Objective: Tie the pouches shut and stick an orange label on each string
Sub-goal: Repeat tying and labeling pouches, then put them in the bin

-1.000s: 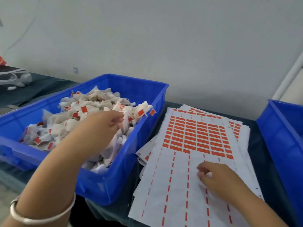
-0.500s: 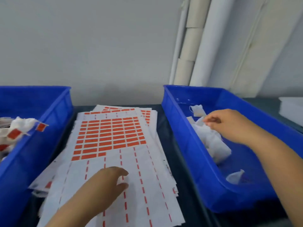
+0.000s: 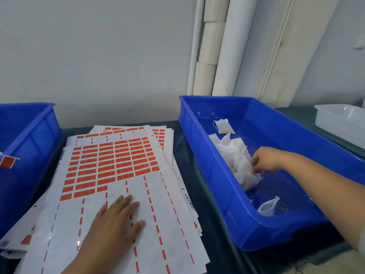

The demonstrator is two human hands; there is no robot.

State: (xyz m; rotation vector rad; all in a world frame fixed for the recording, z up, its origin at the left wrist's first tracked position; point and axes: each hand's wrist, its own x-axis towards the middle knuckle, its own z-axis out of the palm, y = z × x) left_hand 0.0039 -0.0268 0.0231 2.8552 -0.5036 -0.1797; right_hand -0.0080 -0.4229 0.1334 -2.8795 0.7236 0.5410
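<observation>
Left bin (image 3: 29,139) left of label sheets (image 3: 110,165), holds a labelled pouch (image 3: 7,162). Left hand (image 3: 116,220) flat, fingers straight, on sheets. Right of sheets, right bin (image 3: 217,175): right hand (image 3: 265,162) curled on pouch heap (image 3: 240,161) (grip unclear). Pouches look light, soft; take by neck string.

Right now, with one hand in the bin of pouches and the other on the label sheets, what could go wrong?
The right hand is picking at a tangled heap of white pouches in the blue bin; loose strings may snag, so several could lift together. The label sheets lie in a fanned, uneven stack, held only by the flat left hand; they might slide once it lifts.
</observation>
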